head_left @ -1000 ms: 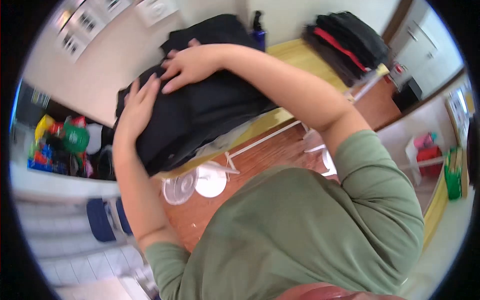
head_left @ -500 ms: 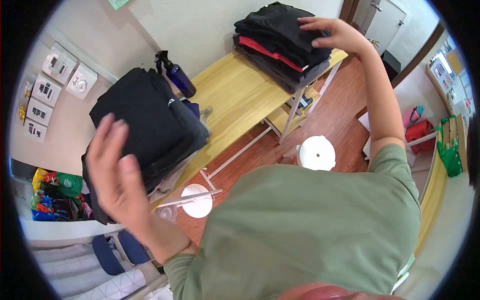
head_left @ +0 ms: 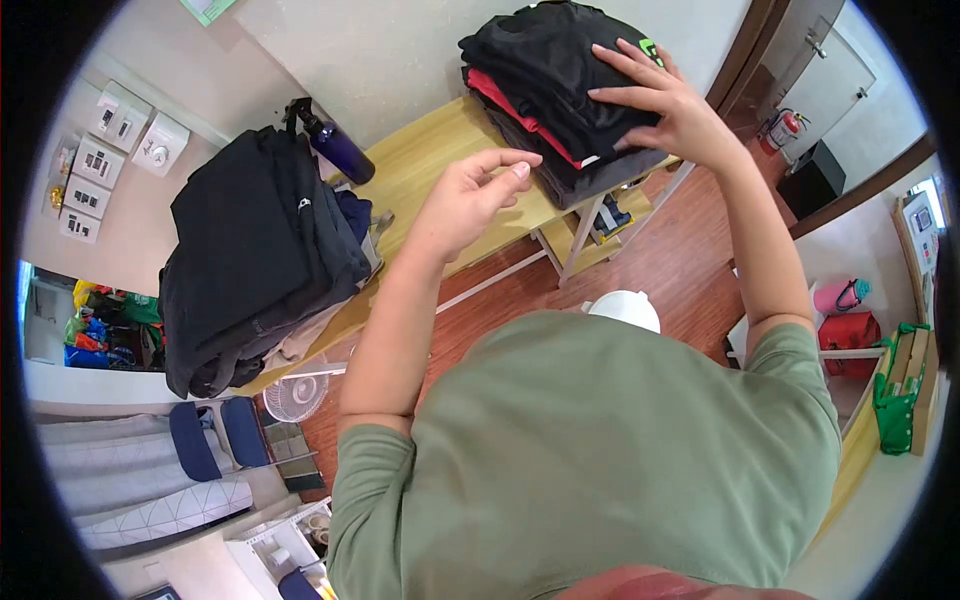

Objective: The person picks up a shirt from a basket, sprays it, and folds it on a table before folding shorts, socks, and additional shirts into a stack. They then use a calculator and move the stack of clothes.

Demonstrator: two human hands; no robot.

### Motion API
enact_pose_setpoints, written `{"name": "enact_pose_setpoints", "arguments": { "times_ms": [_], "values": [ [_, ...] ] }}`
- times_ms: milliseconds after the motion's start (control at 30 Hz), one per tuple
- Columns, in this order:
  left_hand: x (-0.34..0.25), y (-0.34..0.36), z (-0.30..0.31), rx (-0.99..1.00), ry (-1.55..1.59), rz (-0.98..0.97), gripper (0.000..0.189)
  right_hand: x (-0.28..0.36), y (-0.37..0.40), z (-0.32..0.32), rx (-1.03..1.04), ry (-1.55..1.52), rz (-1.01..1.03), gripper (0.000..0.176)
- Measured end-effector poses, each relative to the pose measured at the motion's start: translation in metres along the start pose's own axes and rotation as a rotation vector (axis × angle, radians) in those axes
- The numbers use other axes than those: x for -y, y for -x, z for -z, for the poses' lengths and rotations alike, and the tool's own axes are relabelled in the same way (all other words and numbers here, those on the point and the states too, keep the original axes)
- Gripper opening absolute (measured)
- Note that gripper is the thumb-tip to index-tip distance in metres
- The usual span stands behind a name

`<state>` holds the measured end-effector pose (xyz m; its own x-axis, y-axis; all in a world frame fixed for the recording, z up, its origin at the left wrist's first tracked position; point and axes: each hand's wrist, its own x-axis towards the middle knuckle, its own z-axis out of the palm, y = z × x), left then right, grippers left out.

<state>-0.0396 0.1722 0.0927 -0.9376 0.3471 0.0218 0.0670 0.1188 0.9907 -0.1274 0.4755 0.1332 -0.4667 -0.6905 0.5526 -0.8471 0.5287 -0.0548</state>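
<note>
My right hand (head_left: 660,108) rests with spread fingers on the right side of a stack of folded dark clothes (head_left: 545,65), which has a red layer on its left edge. My left hand (head_left: 475,200) is above the wooden table (head_left: 410,150), just left of that stack, thumb and index finger bent towards each other with a small gap and nothing visible between them. A second, taller pile of black and dark grey clothes (head_left: 240,240) lies at the table's left end. Behind it stands a dark blue spray bottle (head_left: 340,148).
Below the table are a white stool (head_left: 625,308) and a white fan (head_left: 296,396). White boxes (head_left: 98,160) hang at the left wall. A fire extinguisher (head_left: 782,130) and a black box (head_left: 815,180) stand near the door; a green bag (head_left: 893,415) is at the right.
My left hand has moved right, from in front of the left pile to beside the right stack. My right hand has shifted slightly down with its fingers more spread. The view has turned.
</note>
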Motion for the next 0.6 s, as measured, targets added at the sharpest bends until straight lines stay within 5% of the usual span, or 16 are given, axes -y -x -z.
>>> {"name": "enact_pose_setpoints", "arguments": {
  "times_ms": [100,200,367,467,600],
  "values": [
    [-0.008,-0.008,-0.006,-0.034,0.153,0.071,0.033,-0.011,-0.004,-0.014,-0.278,-0.382,-0.249,0.043],
    [-0.007,-0.016,-0.012,-0.011,0.237,0.148,0.034,-0.007,-0.011,-0.004,-0.24,-0.576,-0.627,0.038],
    [-0.003,-0.02,-0.023,0.043,0.26,0.227,0.041,0.006,0.006,-0.017,-0.207,0.047,0.071,0.049],
    [0.003,-0.026,-0.018,0.052,0.348,0.244,0.05,0.022,0.012,-0.013,-0.119,0.244,0.138,0.054],
    [0.002,-0.052,-0.016,-0.077,0.632,0.295,0.066,0.005,0.0,-0.012,-0.152,0.127,0.1,0.041]
  ]
}}
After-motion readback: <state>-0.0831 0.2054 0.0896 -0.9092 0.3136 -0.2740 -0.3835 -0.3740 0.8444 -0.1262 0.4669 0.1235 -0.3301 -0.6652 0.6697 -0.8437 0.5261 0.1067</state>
